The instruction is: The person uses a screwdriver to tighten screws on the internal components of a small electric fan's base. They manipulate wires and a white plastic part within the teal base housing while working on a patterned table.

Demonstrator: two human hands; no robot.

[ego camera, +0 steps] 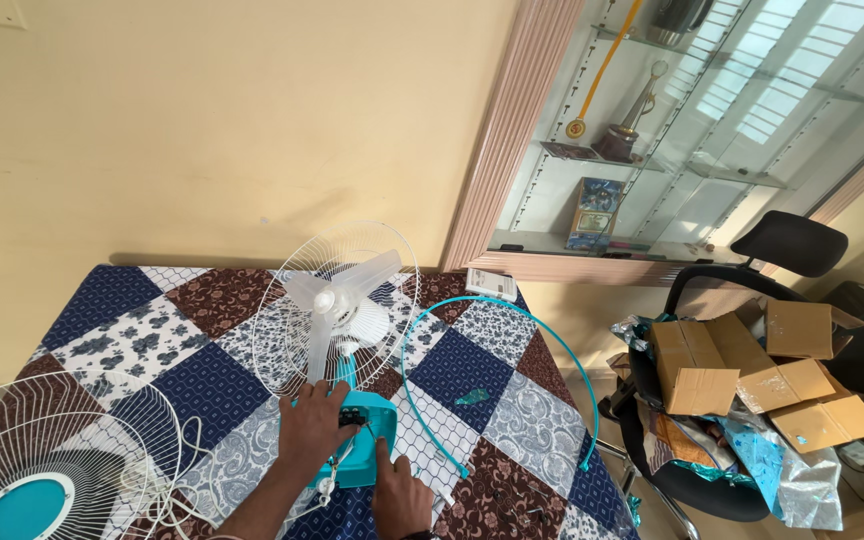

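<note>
A small table fan with clear white blades [340, 300] and a white wire rear guard [287, 330] stands on a turquoise base [372, 440] on the patchwork-covered table [142, 340]. My left hand [314, 425] rests on the left side of the base, fingers over its dark control panel. At the base's front right corner lies my right hand [400, 492], one finger pressing the edge. A turquoise guard ring [492, 340] lies flat on the cloth just right of the fan. The detached front guard [47, 465], white wire with a turquoise centre, lies at the lower left.
A white cord [187, 470] trails between the front guard and the base. A small white box [492, 284] sits at the table's far edge. Right of the table stands a black chair [722, 440] piled with cardboard boxes and foil wrap. A glass display cabinet [672, 130] is behind.
</note>
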